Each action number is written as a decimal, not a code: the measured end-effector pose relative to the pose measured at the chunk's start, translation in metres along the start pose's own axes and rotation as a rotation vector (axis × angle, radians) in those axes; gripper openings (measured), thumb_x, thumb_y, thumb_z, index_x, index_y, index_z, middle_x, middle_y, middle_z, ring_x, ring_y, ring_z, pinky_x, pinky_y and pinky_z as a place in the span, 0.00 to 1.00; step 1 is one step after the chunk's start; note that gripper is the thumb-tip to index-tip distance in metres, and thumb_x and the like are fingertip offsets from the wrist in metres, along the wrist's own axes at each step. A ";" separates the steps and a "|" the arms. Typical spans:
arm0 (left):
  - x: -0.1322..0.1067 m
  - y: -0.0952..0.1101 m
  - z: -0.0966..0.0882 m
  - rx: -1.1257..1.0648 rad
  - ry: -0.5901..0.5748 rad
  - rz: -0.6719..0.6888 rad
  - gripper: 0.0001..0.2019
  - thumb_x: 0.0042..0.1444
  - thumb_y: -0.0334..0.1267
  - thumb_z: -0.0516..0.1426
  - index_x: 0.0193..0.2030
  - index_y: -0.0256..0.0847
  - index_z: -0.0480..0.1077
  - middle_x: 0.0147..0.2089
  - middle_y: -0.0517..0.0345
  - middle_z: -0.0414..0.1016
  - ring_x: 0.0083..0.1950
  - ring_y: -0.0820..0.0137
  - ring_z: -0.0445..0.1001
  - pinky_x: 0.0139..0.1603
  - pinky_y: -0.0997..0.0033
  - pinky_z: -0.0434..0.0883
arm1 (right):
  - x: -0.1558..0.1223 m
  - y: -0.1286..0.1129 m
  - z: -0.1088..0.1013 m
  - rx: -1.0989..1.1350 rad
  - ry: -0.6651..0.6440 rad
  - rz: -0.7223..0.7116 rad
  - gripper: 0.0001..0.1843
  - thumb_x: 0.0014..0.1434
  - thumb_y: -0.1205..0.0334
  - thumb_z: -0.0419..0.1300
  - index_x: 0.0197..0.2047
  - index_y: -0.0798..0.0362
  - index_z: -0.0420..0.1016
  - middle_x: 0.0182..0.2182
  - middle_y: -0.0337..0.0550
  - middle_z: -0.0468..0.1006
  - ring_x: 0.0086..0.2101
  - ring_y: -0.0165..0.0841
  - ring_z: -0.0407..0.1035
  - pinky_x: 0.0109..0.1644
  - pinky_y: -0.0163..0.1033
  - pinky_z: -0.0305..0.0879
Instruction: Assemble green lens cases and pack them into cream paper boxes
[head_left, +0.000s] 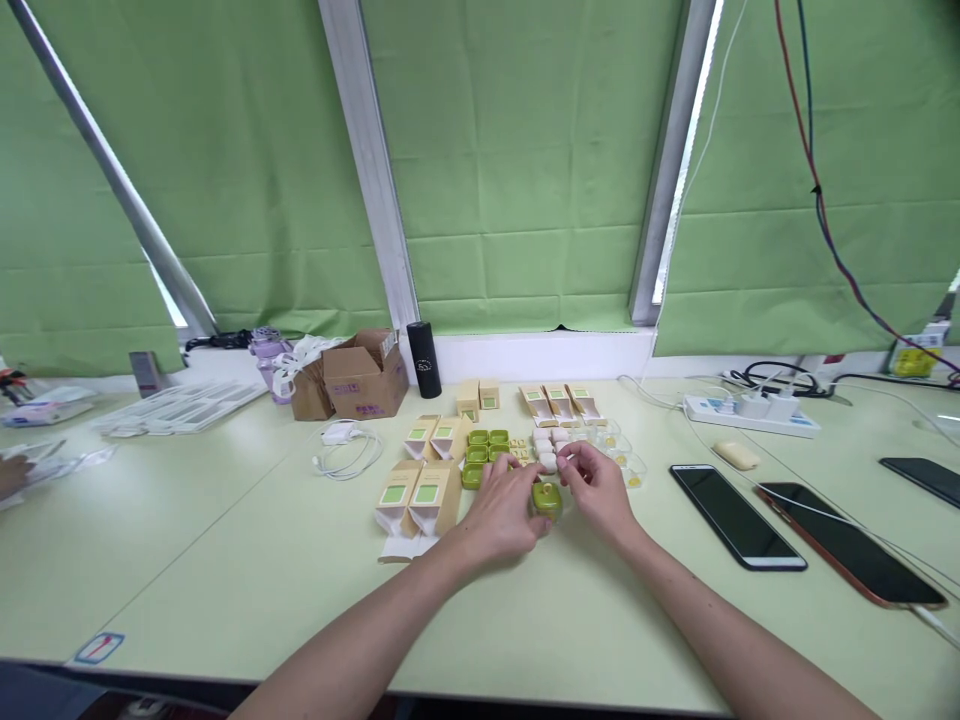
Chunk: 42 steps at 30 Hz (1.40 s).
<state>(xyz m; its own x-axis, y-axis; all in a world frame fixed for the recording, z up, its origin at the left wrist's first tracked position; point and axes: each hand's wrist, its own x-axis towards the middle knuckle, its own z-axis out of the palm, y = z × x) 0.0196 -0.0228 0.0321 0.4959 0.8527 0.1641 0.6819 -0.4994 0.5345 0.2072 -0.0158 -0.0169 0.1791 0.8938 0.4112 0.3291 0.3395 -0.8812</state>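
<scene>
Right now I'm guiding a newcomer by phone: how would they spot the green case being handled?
On the pale green table, find the tan cartons mid-table. Just nearer, the green case sits between the left hand and right hand, unlike the clustered green trays.

Small rounded olive-green plastic case (pixel 547 499); glossy, lying flat on the pale green table (pixel 300 560); gripped by the left hand (pixel 504 510), right hand (pixel 600 490) just beside it.
</scene>
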 end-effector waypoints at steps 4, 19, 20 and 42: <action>-0.002 -0.004 0.008 -0.042 0.018 0.036 0.25 0.54 0.36 0.66 0.60 0.48 0.74 0.58 0.47 0.77 0.64 0.47 0.66 0.64 0.51 0.65 | -0.001 0.000 0.002 -0.018 -0.017 -0.004 0.12 0.64 0.50 0.60 0.39 0.49 0.76 0.25 0.37 0.75 0.26 0.34 0.67 0.33 0.39 0.62; 0.009 -0.037 0.021 -0.545 0.318 -0.047 0.23 0.60 0.47 0.68 0.60 0.42 0.76 0.59 0.42 0.75 0.62 0.50 0.75 0.65 0.49 0.72 | -0.002 0.002 0.007 0.243 -0.164 0.052 0.24 0.61 0.41 0.67 0.51 0.49 0.77 0.47 0.50 0.79 0.41 0.41 0.74 0.30 0.38 0.72; 0.010 -0.038 0.021 -0.564 0.330 -0.054 0.24 0.60 0.48 0.68 0.60 0.41 0.76 0.59 0.42 0.75 0.63 0.50 0.75 0.64 0.49 0.72 | -0.001 0.004 0.008 0.286 -0.186 0.065 0.26 0.59 0.40 0.68 0.52 0.49 0.76 0.49 0.51 0.79 0.43 0.42 0.75 0.29 0.39 0.74; 0.006 -0.043 0.020 -0.627 0.390 0.151 0.18 0.66 0.46 0.63 0.60 0.44 0.79 0.54 0.46 0.74 0.60 0.55 0.74 0.67 0.50 0.70 | 0.001 -0.001 0.002 0.923 -0.299 0.392 0.26 0.53 0.49 0.78 0.51 0.48 0.77 0.40 0.45 0.87 0.38 0.41 0.82 0.42 0.47 0.78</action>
<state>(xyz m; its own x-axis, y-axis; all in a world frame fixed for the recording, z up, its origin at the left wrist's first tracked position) 0.0039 0.0013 -0.0065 0.2544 0.8323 0.4925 0.1299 -0.5340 0.8354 0.2047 -0.0149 -0.0163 -0.1575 0.9829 0.0950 -0.5610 -0.0099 -0.8278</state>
